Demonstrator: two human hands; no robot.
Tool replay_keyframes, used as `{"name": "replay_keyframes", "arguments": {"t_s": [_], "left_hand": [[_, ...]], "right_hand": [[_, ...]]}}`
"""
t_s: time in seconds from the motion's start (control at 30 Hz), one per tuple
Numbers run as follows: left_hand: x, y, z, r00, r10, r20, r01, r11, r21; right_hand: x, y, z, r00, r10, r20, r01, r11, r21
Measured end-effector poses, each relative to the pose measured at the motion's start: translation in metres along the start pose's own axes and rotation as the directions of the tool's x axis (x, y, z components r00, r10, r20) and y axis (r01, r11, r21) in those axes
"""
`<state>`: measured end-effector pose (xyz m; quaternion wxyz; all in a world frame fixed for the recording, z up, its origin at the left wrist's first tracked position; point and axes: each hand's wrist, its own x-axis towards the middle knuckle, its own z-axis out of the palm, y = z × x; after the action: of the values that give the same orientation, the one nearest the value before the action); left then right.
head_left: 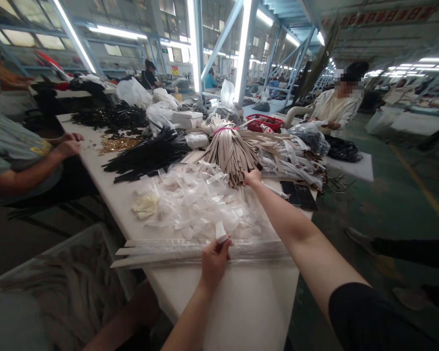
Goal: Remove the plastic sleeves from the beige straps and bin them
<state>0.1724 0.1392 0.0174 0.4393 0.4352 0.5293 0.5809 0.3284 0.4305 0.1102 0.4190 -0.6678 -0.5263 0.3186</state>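
Observation:
My left hand (215, 258) is closed in a pinch on a small white plastic piece (221, 231), just above long flat beige strips (161, 252) lying across the table. Stretched forward, my right hand (253, 177) touches the lower ends of a bundle of beige straps (225, 148) bound with a pink tie. Its fingers look curled, with a bit of red beside them; what they grip is hidden. Between my hands and further left spreads a heap of clear plastic film pieces (197, 200).
Black straps (149, 152), gold metal bits (119, 144) and a red basket (265, 123) lie farther back. Two dark phones (299, 195) rest near the right edge. A person's hands (71, 142) are at the left edge; another person (336, 105) is behind right. A bin of straps (76, 282) stands lower left.

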Motion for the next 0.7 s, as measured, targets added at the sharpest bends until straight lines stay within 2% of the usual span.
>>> {"name": "replay_keyframes", "arguments": {"t_s": [0.17, 0.23, 0.3, 0.37, 0.43, 0.53, 0.57, 0.6, 0.7], "left_hand": [[0.000, -0.002, -0.005, 1.000, -0.026, 0.017, 0.025, 0.999, 0.024], [0.001, -0.002, -0.006, 1.000, -0.020, 0.018, 0.019, 0.999, 0.038], [0.001, -0.001, -0.006, 1.000, -0.011, 0.024, 0.011, 1.000, 0.020], [0.002, 0.001, -0.006, 1.000, -0.003, 0.025, 0.003, 1.000, -0.028], [0.002, 0.003, -0.005, 1.000, 0.006, 0.013, -0.005, 0.997, -0.079], [0.001, 0.007, -0.005, 1.000, 0.016, -0.010, -0.017, 0.994, -0.107], [0.001, 0.008, -0.005, 1.000, 0.012, -0.011, -0.013, 0.994, -0.112], [0.000, 0.009, -0.005, 1.000, 0.002, -0.010, -0.003, 0.993, -0.121], [-0.004, 0.013, -0.002, 0.998, -0.056, -0.016, 0.052, 0.977, -0.206]], "right_hand": [[-0.004, -0.009, 0.012, 0.999, 0.023, -0.031, -0.021, 0.998, 0.063], [-0.018, -0.009, 0.010, 0.999, 0.016, -0.042, -0.012, 0.996, 0.089], [-0.045, -0.006, -0.001, 1.000, -0.001, -0.014, 0.003, 0.987, 0.162], [-0.089, -0.001, -0.021, 0.995, -0.039, 0.089, 0.010, 0.951, 0.308], [-0.147, 0.005, -0.049, 0.971, -0.106, 0.213, -0.001, 0.893, 0.449], [-0.244, 0.010, -0.092, 0.885, -0.238, 0.400, -0.002, 0.858, 0.513], [-0.271, 0.011, -0.104, 0.881, -0.260, 0.396, 0.037, 0.871, 0.490], [-0.293, 0.012, -0.113, 0.896, -0.269, 0.355, 0.092, 0.892, 0.443], [-0.328, 0.019, -0.118, 0.932, -0.334, 0.139, 0.295, 0.924, 0.244]]}}
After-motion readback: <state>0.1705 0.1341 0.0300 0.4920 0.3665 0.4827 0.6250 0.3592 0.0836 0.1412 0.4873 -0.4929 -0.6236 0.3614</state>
